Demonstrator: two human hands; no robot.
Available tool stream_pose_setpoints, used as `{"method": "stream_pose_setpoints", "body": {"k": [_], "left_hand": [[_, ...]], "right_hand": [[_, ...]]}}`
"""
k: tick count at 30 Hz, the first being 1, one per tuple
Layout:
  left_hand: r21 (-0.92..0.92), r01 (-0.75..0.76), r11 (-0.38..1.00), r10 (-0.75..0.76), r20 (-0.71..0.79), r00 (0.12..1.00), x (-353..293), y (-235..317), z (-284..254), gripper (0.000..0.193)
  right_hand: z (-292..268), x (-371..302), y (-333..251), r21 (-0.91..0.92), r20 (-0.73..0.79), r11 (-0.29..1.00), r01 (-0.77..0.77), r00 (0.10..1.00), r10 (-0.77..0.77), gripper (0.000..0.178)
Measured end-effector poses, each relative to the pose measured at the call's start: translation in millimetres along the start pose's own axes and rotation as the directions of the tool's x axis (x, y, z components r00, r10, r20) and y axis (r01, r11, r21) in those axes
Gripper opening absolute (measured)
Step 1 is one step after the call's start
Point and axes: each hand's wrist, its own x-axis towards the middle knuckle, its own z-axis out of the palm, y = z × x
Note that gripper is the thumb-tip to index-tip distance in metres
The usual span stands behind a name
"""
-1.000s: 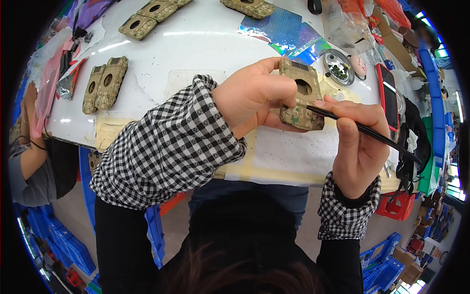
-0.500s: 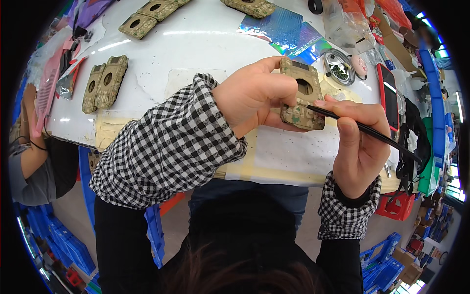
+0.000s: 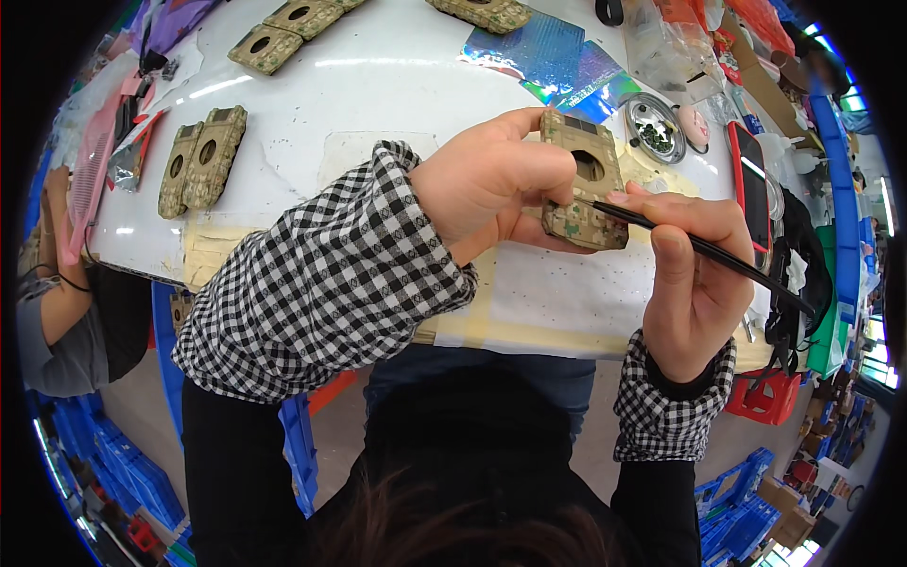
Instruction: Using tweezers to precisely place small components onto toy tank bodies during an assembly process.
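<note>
My left hand (image 3: pixel 505 180) is closed around a toy tank hull (image 3: pixel 588 142) with a camouflage pattern and a round opening in its top. The hull is held above the table's near edge, its grilled end pointing away from me. In my right hand (image 3: pixel 699 274) is a pair of slim black tweezers (image 3: pixel 723 257), pinched between thumb and fingers. Their pale tip meets the hull just below the round opening, close to my left thumb. Whether a tiny part sits at the tip is too small to tell.
Two camouflage hulls (image 3: pixel 215 156) stand side by side at left, with more hulls (image 3: pixel 265 47) at the far edge. A round dish (image 3: pixel 654 130) of small dark green parts lies beyond my right hand, near a red-edged phone (image 3: pixel 749 184). Someone's arm (image 3: pixel 64 293) shows at far left.
</note>
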Motion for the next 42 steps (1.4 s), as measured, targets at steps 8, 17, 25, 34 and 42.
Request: {"method": "stream_pose_setpoints", "body": {"k": [8,17,25,34,42], "left_hand": [[-0.017,0.009,1.000,-0.009,-0.004,1.000,-1.9,1.2,1.2,0.057],[-0.024,0.008,1.000,-0.008,-0.005,1.000,-1.4,1.0,1.0,0.057],[-0.010,-0.002,1.000,0.002,0.003,1.000,-2.0,1.3,1.3,0.057],[-0.009,-0.002,1.000,0.002,-0.002,1.000,-0.5,0.1,0.0,0.057],[-0.007,-0.018,1.000,0.018,0.009,1.000,-0.9,-0.5,0.1,0.056]], "right_hand": [[0.3,-0.2,-1.1,-0.004,0.000,1.000,0.006,1.000,-0.006,0.013],[-1.3,-0.5,-1.0,0.024,-0.012,1.000,-0.018,1.000,0.018,0.012],[-0.9,-0.7,-0.6,0.020,-0.007,1.000,-0.001,1.000,0.002,0.012],[-2.1,0.0,-2.0,-0.021,0.034,0.999,0.029,0.999,-0.029,0.013],[1.1,0.0,-1.5,0.038,0.008,0.999,0.022,1.000,-0.022,0.013]]}}
